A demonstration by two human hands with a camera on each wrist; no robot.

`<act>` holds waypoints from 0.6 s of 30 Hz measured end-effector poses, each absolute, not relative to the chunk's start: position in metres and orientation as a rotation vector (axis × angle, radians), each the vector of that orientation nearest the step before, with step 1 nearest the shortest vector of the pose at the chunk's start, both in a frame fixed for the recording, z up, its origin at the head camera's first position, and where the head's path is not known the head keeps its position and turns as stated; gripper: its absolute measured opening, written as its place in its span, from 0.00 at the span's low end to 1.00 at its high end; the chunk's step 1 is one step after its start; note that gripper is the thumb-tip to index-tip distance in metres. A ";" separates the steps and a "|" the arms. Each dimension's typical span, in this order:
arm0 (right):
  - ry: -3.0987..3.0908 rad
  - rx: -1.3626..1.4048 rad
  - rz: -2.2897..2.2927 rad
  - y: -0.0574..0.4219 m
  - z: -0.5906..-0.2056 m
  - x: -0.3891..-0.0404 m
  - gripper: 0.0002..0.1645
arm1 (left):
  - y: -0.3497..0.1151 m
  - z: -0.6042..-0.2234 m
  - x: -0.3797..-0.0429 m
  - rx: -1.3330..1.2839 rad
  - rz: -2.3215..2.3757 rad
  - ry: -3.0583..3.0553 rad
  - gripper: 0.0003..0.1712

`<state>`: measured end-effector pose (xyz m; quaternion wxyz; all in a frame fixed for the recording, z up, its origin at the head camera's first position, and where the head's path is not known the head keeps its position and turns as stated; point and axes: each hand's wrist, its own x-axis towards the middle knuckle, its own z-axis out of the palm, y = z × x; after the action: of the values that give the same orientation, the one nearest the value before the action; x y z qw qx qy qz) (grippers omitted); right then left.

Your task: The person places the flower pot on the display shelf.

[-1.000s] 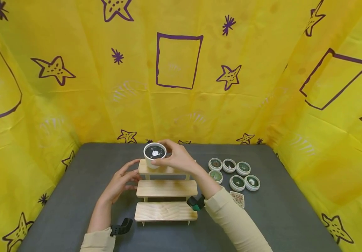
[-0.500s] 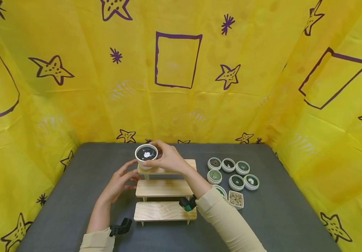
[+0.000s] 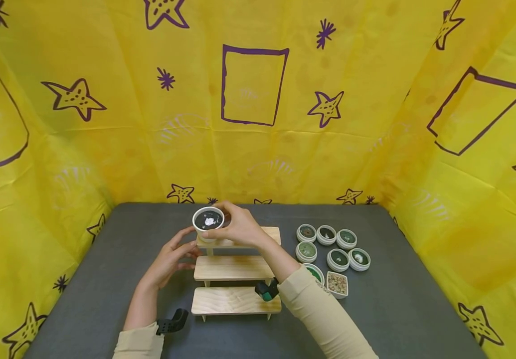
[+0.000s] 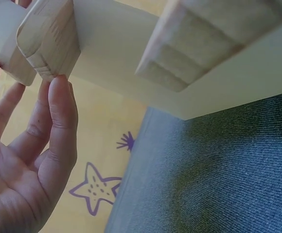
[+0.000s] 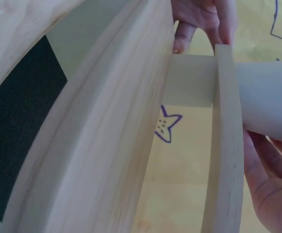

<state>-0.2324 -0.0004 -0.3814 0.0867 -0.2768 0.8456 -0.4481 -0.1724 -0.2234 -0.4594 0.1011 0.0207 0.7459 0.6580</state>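
Note:
A white cup [image 3: 198,233] with a dark filling and a white patch on top stands upright at the left end of the top shelf of a three-step wooden stand [image 3: 235,268]. My right hand [image 3: 242,228] grips it from the right, thumb in front and fingers behind. In the right wrist view the cup [image 5: 267,97] appears against the upper board. At the stand's left side is my left hand [image 3: 172,257]. Its fingertips touch the end of the wooden board [image 4: 53,39] in the left wrist view, without wrapping it.
To the right of the stand, several small white pots [image 3: 338,260] with green or dark fillings sit in a cluster. Nearer is a square dish [image 3: 337,284] of gravel, beside a green-filled pot [image 3: 315,271] partly behind the right sleeve. Yellow patterned cloth [image 3: 258,164] surrounds the grey table [image 3: 401,299].
My right hand has moved the white cup left along the top shelf to its left end, then stayed almost still. The left hand keeps its place at the stand's side.

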 end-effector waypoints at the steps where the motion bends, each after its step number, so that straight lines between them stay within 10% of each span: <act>1: 2.518 -0.823 -1.334 0.000 -0.382 -0.232 0.41 | -0.224 -0.459 -0.173 0.064 1.941 2.203 0.33; 18: 2.507 -0.834 -1.358 -0.001 -0.386 -0.232 0.43 | -0.226 -0.460 -0.175 0.104 1.919 2.189 0.34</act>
<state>-0.2321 -0.0014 -0.3859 0.0856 -0.2797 0.8408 -0.4555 -0.1755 -0.2264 -0.4601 0.1141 0.0355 0.7466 0.6544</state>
